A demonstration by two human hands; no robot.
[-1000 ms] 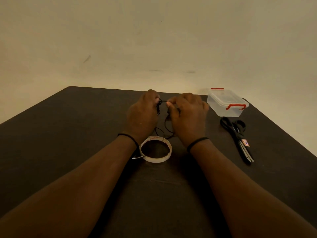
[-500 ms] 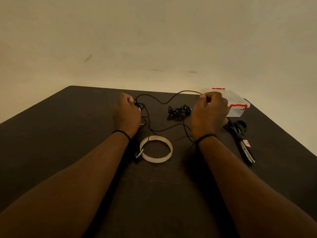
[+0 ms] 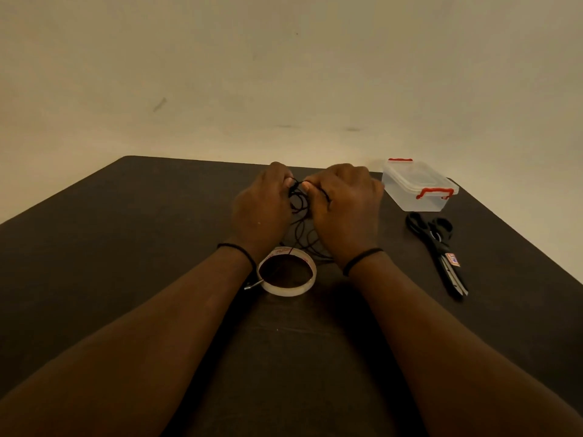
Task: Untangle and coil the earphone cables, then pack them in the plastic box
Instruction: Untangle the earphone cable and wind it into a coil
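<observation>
Thin black earphone cables [image 3: 299,212] hang in loose loops between my two hands above the dark table [image 3: 126,247]. My left hand [image 3: 263,209] pinches the cables near their top, fingers curled. My right hand [image 3: 345,209] pinches them right beside it, thumb and fingers nearly touching the left. The lower loops trail down to the table between my wrists; part of the bundle is hidden behind my hands. The clear plastic box [image 3: 416,187] with red latches stands lidded at the back right, apart from my right hand.
A roll of clear tape [image 3: 287,274] lies flat just in front of my wrists, with a cable end beside it. Black scissors [image 3: 437,247] lie to the right, in front of the box. The table's far and right edges are near the box.
Half a second ago my hands were spread apart with the cable stretched between them and a knot on the table. Now they have come together at the middle, gathering the cables.
</observation>
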